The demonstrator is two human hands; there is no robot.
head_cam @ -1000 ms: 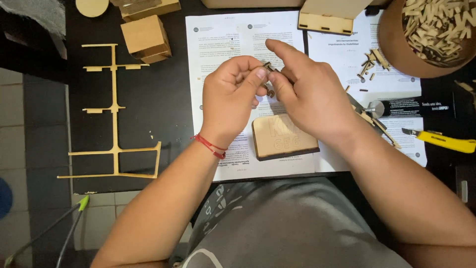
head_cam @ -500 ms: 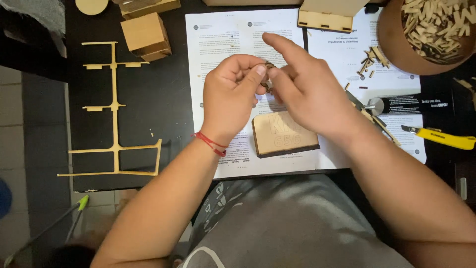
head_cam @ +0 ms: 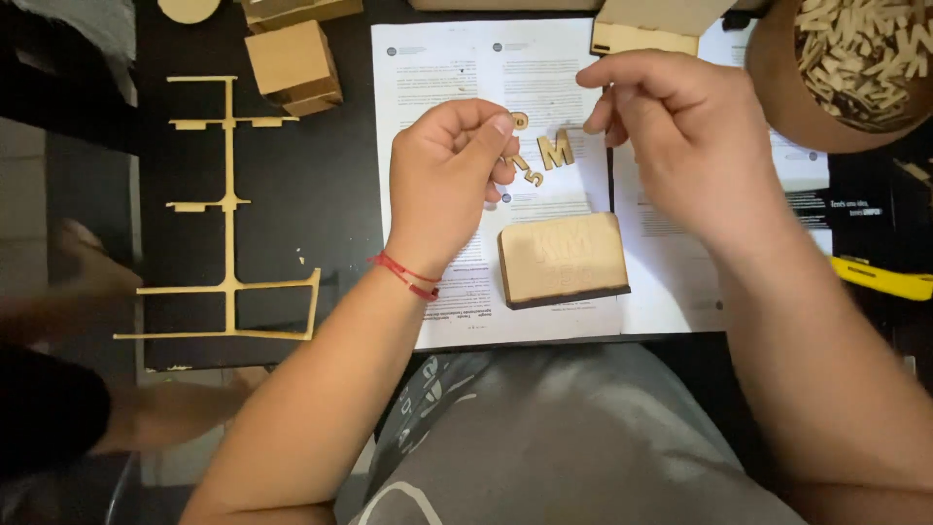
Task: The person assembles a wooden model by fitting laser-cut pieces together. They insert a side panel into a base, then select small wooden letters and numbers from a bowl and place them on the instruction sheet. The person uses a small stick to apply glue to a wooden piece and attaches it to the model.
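My left hand point(head_cam: 449, 173) hovers over a printed paper sheet point(head_cam: 437, 73), fingers curled, thumb and forefinger pinched at a small ring-shaped wooden piece point(head_cam: 520, 121). Just right of it two flat wooden letter pieces lie on the sheet, a larger one point(head_cam: 557, 149) and a small one point(head_cam: 526, 169). Below them rests a pale wooden block point(head_cam: 564, 258) with engraved letters. My right hand point(head_cam: 685, 136) is raised to the right, fingertips drawn together, and I see nothing between them.
A thin wooden offcut frame point(head_cam: 229, 209) lies on the dark table at left, below small wooden boxes point(head_cam: 292, 60). A brown bowl point(head_cam: 777, 92) of wooden pieces stands top right. A yellow utility knife point(head_cam: 886, 280) lies at right. A blurred limb of another person point(head_cam: 92, 282) shows at far left.
My hands, which were joined over a small piece above the block, have parted. The right hand moved up and right. Letter pieces now show on the sheet.
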